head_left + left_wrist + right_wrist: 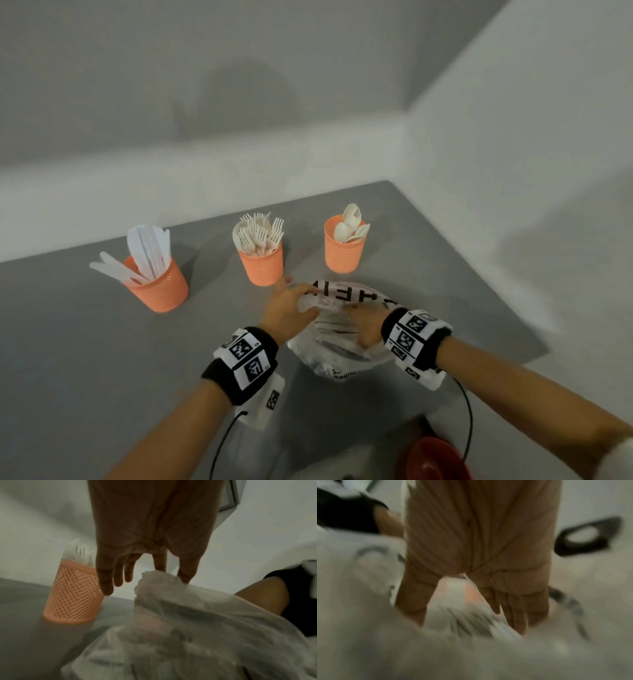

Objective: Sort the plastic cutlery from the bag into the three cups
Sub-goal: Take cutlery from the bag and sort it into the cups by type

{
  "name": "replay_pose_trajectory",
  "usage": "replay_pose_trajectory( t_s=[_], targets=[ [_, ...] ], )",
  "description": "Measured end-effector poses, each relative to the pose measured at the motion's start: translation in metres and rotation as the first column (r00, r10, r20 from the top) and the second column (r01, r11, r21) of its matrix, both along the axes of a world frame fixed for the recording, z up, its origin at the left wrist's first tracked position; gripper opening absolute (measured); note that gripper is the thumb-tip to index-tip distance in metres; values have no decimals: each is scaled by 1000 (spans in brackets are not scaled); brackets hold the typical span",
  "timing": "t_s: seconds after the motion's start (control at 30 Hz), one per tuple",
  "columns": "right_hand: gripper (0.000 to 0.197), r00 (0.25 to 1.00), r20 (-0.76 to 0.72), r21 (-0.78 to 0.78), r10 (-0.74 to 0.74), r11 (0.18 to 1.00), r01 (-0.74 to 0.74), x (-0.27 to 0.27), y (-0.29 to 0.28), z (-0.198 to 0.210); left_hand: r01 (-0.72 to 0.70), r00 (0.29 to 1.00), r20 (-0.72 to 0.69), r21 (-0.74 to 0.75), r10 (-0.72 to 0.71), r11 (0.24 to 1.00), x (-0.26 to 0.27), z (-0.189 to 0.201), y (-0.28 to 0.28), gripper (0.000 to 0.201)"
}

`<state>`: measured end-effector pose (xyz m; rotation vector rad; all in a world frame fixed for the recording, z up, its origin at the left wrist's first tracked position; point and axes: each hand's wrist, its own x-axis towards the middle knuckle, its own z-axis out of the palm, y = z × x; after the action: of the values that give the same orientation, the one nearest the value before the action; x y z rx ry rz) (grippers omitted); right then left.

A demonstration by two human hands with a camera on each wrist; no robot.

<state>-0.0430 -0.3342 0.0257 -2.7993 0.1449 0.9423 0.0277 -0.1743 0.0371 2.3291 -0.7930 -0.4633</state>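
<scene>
Your left hand (287, 310) pinches the plastic bag (337, 356) rim on the desk (85, 342), holding its mouth wide so your right hand (364, 325), fingers loosely extended, can reach the cutlery inside.

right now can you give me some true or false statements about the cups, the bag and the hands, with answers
1. The left cup holds knives. True.
2. The middle cup holds spoons. False: it holds forks; the spoons stand in the right cup.
3. The left hand pinches the bag edge. True: thumb and forefinger hold it in the left wrist view.
4. The right hand is lifted clear of the bag. False: it reaches into the bag's mouth.
5. One cup lies on its side. False: all three stand upright on the table.
</scene>
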Motion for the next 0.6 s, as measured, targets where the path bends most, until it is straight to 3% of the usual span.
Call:
replay_pose_trajectory(
  t_s=[0.1, 0.2, 0.27, 0.4, 0.5, 0.6],
  targets=[
    [78, 994, 71, 12, -84, 996, 83, -6, 6, -14, 46, 995, -96, 130, -34, 990, -5, -8, 6, 50],
    [77, 986, 136, 28, -100, 995, 97, -5, 8, -20, 55, 996, -83, 187, -40, 981, -7, -7, 13, 52],
    [66, 976, 179, 78, -122, 991, 109, -3, 6, -13, 33, 998, -54, 161, -24, 986, -6, -1, 17, 50],
    [25, 949, 282, 162, -139, 982, 96, 0, 10, -3, 22, 1000, -3, 137, -22, 990, 3, 11, 19, 48],
    [44, 958, 284, -29, -34, 999, 44, 1, 22, -3, 20, 1000, -5, 144, -19, 989, 6, 15, 19, 47],
    [41, 958, 284, -45, -45, 997, 61, 3, 25, -8, 22, 1000, -16, 156, -19, 988, 6, 15, 19, 45]
  ],
)
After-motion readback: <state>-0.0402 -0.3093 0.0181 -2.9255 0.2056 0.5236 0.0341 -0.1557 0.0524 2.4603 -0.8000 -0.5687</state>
